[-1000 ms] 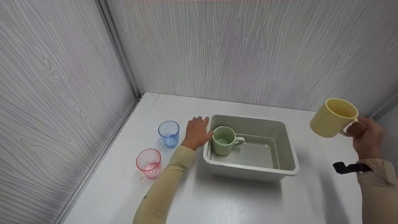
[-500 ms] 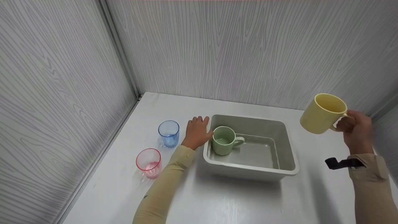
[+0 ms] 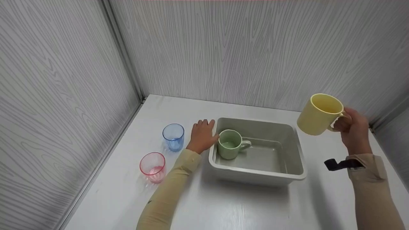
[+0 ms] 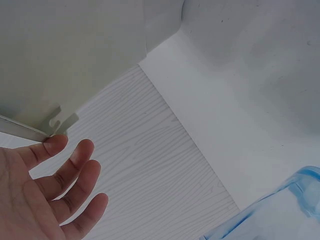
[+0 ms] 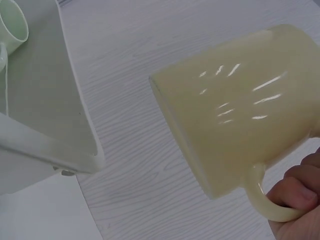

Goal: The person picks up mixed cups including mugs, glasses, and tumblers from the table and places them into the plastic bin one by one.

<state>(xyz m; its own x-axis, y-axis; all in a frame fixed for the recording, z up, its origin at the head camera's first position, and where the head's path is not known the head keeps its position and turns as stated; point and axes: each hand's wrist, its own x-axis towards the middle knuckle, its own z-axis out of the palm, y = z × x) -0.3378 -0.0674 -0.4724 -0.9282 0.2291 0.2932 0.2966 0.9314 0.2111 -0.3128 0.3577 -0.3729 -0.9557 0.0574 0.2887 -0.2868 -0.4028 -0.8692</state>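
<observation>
By its handle, my right hand (image 3: pixel 356 131) holds a yellow mug (image 3: pixel 320 114) in the air, to the right of a grey plastic tub (image 3: pixel 255 175). The mug leans a little, its mouth up; the right wrist view shows the fingers (image 5: pixel 295 192) curled through the handle. Inside the tub's left end stands a green mug (image 3: pixel 229 148), handle pointing right. My left hand (image 3: pixel 202 136) rests at the tub's left rim, thumb touching the edge. In the left wrist view the fingers (image 4: pixel 80 185) of that hand are loosely spread and hold nothing.
Left of the left hand a blue clear tumbler (image 3: pixel 174 139) stands upright on the white table (image 3: pixel 243 210). A pink clear tumbler (image 3: pixel 154 169) is nearer the front, beside the left sleeve. Wood-grain panels (image 3: pixel 223 54) border the table at the back and sides.
My right hand has carried the yellow mug leftward and slightly up, closer to the tub. The left hand, tub, green mug and tumblers have stayed in place.
</observation>
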